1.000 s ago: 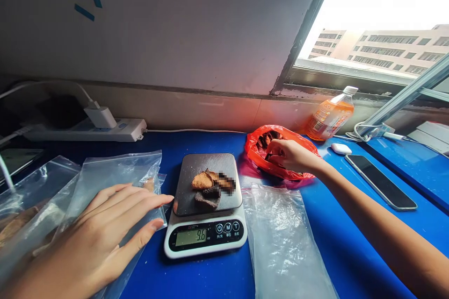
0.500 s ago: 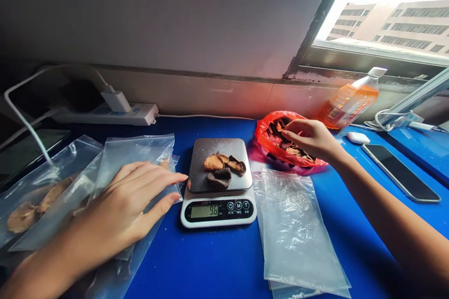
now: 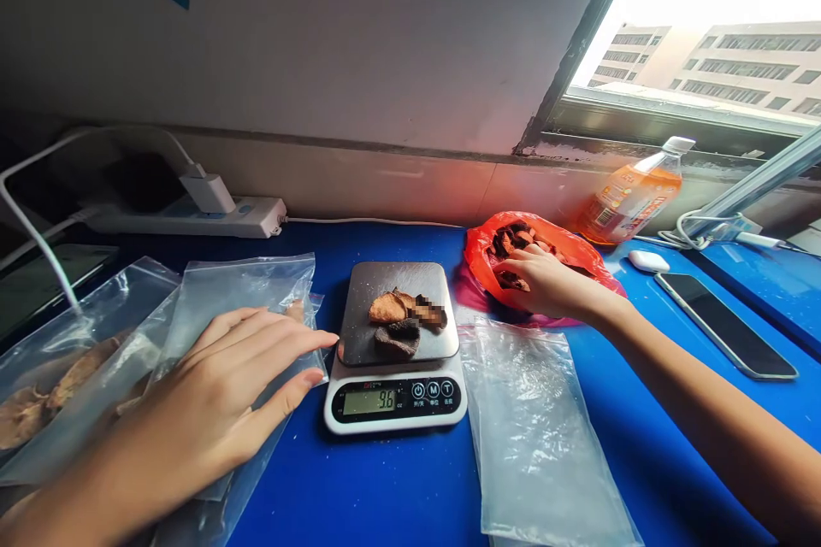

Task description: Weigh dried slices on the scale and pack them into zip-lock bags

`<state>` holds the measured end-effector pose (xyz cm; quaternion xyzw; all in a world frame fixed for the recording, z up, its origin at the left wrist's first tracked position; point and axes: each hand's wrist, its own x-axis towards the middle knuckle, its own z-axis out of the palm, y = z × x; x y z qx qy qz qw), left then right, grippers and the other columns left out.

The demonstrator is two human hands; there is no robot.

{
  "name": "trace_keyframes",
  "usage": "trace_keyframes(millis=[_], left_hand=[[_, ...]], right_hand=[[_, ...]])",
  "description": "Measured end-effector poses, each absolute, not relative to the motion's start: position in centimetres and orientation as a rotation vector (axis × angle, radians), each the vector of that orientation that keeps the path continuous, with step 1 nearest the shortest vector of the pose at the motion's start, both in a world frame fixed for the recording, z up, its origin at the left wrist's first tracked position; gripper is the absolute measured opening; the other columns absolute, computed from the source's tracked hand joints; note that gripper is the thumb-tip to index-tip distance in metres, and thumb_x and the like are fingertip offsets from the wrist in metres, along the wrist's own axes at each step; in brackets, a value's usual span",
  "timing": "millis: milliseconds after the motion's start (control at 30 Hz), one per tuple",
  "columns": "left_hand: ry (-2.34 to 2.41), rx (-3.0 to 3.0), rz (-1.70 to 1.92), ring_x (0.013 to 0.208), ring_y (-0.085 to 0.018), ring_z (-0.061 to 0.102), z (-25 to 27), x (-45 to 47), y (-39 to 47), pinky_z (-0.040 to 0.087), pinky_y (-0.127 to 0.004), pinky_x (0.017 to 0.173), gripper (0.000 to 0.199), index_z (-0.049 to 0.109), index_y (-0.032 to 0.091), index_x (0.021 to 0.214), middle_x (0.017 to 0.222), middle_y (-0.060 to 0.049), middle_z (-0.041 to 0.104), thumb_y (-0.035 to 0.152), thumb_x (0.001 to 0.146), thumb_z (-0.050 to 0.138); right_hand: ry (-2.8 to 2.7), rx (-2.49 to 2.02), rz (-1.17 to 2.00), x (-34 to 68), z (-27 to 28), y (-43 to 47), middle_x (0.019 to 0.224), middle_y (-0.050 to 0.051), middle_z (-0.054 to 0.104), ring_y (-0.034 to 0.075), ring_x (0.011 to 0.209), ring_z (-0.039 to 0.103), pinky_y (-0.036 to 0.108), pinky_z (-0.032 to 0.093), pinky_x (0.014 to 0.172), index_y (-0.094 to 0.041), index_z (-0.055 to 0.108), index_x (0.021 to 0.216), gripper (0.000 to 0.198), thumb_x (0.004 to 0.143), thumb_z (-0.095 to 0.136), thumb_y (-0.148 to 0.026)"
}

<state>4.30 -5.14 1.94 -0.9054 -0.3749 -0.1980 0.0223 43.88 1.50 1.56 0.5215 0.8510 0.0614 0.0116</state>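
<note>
My left hand [image 3: 234, 385] is open, palm down with fingers stretched, over the clear zip bags [image 3: 247, 273] on the left. Its index fingertip is close to the left edge of the white kitchen scale [image 3: 394, 406], which reads 9.6. Several dried brown and dark slices [image 3: 398, 338] lie on the scale's steel plate. My right hand [image 3: 545, 282] reaches into the red plastic bag [image 3: 587, 269], its fingers curled down among dark reddish-brown dried pieces [image 3: 513, 239]. The fingertips are partly hidden there, so I cannot make out what they grip. Flat clear zip bags [image 3: 532, 436] lie right of the scale.
Clear bags with larger dried slices [image 3: 77, 385] lie at far left. A white power strip [image 3: 250, 218] with a charger stands along the wall. An orange drink bottle [image 3: 632, 197], a white earphone case [image 3: 647, 261] and a phone [image 3: 724, 325] are at the right.
My right hand has moved slightly left and lower into the red bag, with its fingers deeper among the pieces. My left hand stays nearly still, and the scale still reads 9.6.
</note>
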Motion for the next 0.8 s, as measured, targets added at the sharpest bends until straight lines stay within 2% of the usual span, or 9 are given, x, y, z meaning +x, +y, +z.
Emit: trace_keyframes(millis=[233, 400, 467, 533, 600, 667, 800], left_hand=[[-1.154, -2.819, -0.600, 0.106, -0.016, 0.055, 2.6, 4.7, -5.3, 0.033, -0.029, 0.096, 0.025, 0.055, 0.033, 0.118, 0.109, 0.008, 0.067, 0.039, 0.094, 0.048], [-1.155, -2.823, -0.602, 0.104, -0.016, 0.056, 2.4, 4.7, -5.2, 0.033, -0.030, 0.096, 0.025, 0.055, 0.034, 0.117, 0.108, 0.009, 0.067, 0.040, 0.094, 0.049], [-1.147, -2.819, -0.606, 0.104, -0.016, 0.056, 2.3, 4.7, -5.1, 0.032, -0.030, 0.097, 0.025, 0.055, 0.034, 0.117, 0.107, 0.009, 0.067, 0.040, 0.094, 0.048], [-1.146, -2.811, -0.607, 0.103, -0.016, 0.056, 2.3, 4.6, -5.1, 0.032, -0.030, 0.097, 0.025, 0.055, 0.035, 0.117, 0.108, 0.009, 0.067, 0.040, 0.094, 0.047], [-1.150, -2.802, -0.616, 0.104, -0.016, 0.056, 2.2, 4.6, -5.1, 0.033, -0.030, 0.096, 0.025, 0.056, 0.035, 0.117, 0.108, 0.009, 0.067, 0.041, 0.094, 0.048], [-1.159, -2.794, -0.621, 0.105, -0.017, 0.055, 2.2, 4.7, -5.2, 0.035, -0.030, 0.094, 0.025, 0.056, 0.035, 0.117, 0.108, 0.009, 0.067, 0.041, 0.094, 0.048], [-1.158, -2.804, -0.621, 0.106, -0.018, 0.055, 2.5, 4.8, -5.3, 0.037, -0.030, 0.091, 0.025, 0.059, 0.033, 0.114, 0.106, 0.007, 0.068, 0.041, 0.095, 0.046]], right_hand=[[2.710, 1.688, 0.181, 43.8, 0.6, 2.0, 0.080, 0.009, 0.068, 0.022, 0.080, 0.056, 0.034, 0.040, 0.077, -0.017, 0.069, 0.075, 0.021, 0.082, 0.050, -0.016], [2.820, 1.900, 0.026, 44.4, 0.7, 2.1, 0.081, 0.008, 0.070, 0.019, 0.072, 0.059, 0.029, 0.042, 0.067, -0.017, 0.071, 0.075, 0.021, 0.078, 0.050, -0.014], [2.827, 2.085, -0.175, 44.7, 0.9, 2.1, 0.075, 0.006, 0.069, 0.018, 0.068, 0.059, 0.028, 0.043, 0.062, -0.017, 0.071, 0.075, 0.019, 0.078, 0.052, -0.020], [2.787, 2.291, -0.560, 44.9, 1.2, 2.1, 0.071, 0.004, 0.069, 0.018, 0.065, 0.061, 0.028, 0.045, 0.059, -0.018, 0.070, 0.077, 0.018, 0.078, 0.054, -0.027], [2.716, 2.465, -1.011, 44.9, 1.5, 1.9, 0.070, 0.003, 0.069, 0.018, 0.065, 0.064, 0.028, 0.049, 0.059, -0.019, 0.068, 0.081, 0.017, 0.078, 0.057, -0.032], [2.667, 2.578, -1.300, 44.5, 2.0, 1.4, 0.074, 0.003, 0.070, 0.019, 0.068, 0.066, 0.029, 0.052, 0.063, -0.019, 0.066, 0.082, 0.016, 0.075, 0.062, -0.034], [2.843, 2.538, -1.299, 42.2, 3.6, -0.5, 0.081, 0.004, 0.071, 0.018, 0.072, 0.067, 0.029, 0.054, 0.067, -0.020, 0.067, 0.083, 0.017, 0.073, 0.069, -0.034]])
